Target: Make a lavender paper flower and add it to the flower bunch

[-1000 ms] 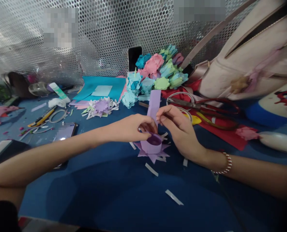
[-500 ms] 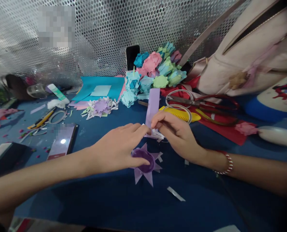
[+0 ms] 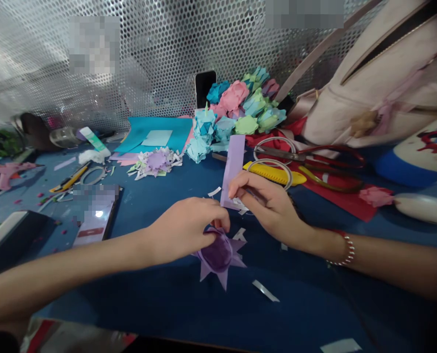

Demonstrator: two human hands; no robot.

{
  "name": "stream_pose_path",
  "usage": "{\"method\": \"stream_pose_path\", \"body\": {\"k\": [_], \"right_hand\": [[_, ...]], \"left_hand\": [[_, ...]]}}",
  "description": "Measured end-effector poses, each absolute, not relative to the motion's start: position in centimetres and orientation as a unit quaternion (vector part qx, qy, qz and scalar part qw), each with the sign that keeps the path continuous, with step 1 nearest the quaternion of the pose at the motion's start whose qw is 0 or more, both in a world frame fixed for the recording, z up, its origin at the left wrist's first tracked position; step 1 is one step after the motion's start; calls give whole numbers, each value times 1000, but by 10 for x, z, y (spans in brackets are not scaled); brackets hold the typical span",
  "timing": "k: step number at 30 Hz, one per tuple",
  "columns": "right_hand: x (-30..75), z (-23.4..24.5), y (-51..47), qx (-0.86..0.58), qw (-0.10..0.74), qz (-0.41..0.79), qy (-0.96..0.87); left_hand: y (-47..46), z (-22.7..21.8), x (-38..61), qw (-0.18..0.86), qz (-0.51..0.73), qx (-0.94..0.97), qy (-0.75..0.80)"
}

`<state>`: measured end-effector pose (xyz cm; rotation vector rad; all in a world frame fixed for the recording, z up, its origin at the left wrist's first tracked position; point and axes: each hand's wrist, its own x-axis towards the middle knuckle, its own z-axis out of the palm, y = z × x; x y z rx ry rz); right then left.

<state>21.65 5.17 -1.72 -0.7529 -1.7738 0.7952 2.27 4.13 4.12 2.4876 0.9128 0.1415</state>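
A purple paper flower [image 3: 217, 256], with a round cup in the middle and pointed petals, rests on the blue table. Thumb and fingers of my left hand [image 3: 189, 225] pinch the upper left of its cup rim. Just right of it, my right hand [image 3: 268, 203] has its thumb and index finger pressed together, and whatever they hold is too small to make out. Behind those fingertips lies a purple paper strip [image 3: 234, 156], with small white scraps at its lower end. A white strip [image 3: 265, 290] is on the table in front of the flower.
Paper flowers [image 3: 235, 95] are piled at the back beside a phone [image 3: 205, 87]. Scissors [image 3: 306, 156], a tape roll [image 3: 275, 174] and a yellow cutter [image 3: 266, 171] lie at right. Another phone [image 3: 99, 213], a utility knife [image 3: 71, 179] and a pink glue gun [image 3: 7, 174] are left.
My left thumb has come out of the cup's middle, and the fingers have closed on its rim. The flower has turned and tilted slightly. My right hand has stayed nearly in place.
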Motion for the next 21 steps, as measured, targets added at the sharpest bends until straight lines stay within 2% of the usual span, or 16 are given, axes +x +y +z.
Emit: {"method": "stream_pose_path", "body": {"k": [9,14,21], "right_hand": [[216,-17,51,-313,500,323,-740],[215,-17,50,-320,468,339,-750],[212,-12,39,-291,451,370,-759]], "left_hand": [[37,41,12,132,116,932,317],[39,43,-2,36,160,916,366],[44,35,-14,1,169,894,415]]}}
